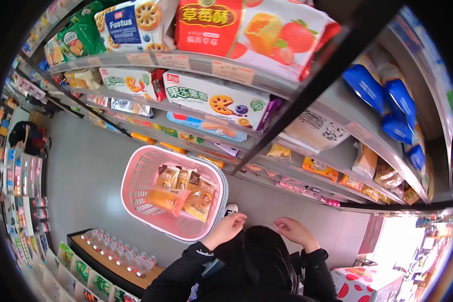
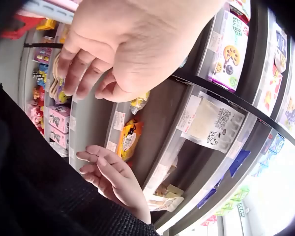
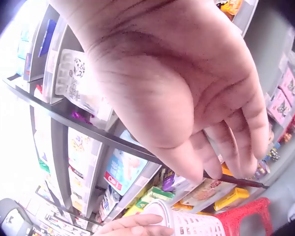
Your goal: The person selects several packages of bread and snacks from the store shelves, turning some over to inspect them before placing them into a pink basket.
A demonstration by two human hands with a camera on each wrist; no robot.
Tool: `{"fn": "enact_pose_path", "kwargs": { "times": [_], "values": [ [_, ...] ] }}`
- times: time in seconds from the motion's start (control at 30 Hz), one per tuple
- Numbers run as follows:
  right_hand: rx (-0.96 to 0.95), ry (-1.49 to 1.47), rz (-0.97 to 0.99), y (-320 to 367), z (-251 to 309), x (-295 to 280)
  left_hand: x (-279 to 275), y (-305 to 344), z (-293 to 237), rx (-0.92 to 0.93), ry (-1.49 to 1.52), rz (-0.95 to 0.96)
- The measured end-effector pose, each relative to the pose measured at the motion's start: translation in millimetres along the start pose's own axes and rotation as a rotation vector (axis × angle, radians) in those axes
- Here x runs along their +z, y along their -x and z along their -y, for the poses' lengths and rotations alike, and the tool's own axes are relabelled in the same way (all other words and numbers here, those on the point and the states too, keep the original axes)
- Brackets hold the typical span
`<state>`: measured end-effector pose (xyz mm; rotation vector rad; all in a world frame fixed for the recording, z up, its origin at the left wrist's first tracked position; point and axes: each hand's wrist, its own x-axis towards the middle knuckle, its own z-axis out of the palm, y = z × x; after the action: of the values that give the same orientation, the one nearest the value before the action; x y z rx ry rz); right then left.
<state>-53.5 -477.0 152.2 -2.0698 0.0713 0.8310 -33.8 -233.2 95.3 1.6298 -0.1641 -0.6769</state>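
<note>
In the head view the left hand (image 1: pixel 227 231) is just off the right rim of a pink basket (image 1: pixel 131 201), its fingers loosely bent and holding nothing. The right hand (image 1: pixel 294 232) hovers to the right with relaxed, empty fingers. Several wrapped snack packages (image 1: pixel 200 197) lie inside the basket. The left wrist view has the left hand (image 2: pixel 137 44) large at the top and the right hand (image 2: pixel 115 182) below it, both empty. In the right wrist view the right hand (image 3: pixel 187 88) hangs loosely, with the left hand (image 3: pixel 132 227) beside the basket at the bottom.
Shelves of packaged snacks (image 1: pixel 211 100) run across the top and right, with a black upright post (image 1: pixel 307 95) between sections. Bottles (image 1: pixel 121 251) stand on a low display at lower left. A white box with red dots (image 1: pixel 355 282) is at lower right. Another person (image 1: pixel 27 137) is far left.
</note>
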Motion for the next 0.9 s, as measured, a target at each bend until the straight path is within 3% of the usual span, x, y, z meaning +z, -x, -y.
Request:
{"fn": "enact_pose_path", "kwargs": {
  "times": [0.33, 0.7, 0.9],
  "values": [
    [-0.123, -0.051, -0.167, 64, 22, 12, 16, 13, 6, 0.054, 0.085, 0.03],
    [-0.022, -0.325, -0.501, 216, -53, 69, 86, 70, -18, -0.06, -0.031, 0.33],
    [0.017, -0.363, -0.504, 253, -76, 99, 94, 113, -1, -0.131, -0.043, 0.282]
  ]
}}
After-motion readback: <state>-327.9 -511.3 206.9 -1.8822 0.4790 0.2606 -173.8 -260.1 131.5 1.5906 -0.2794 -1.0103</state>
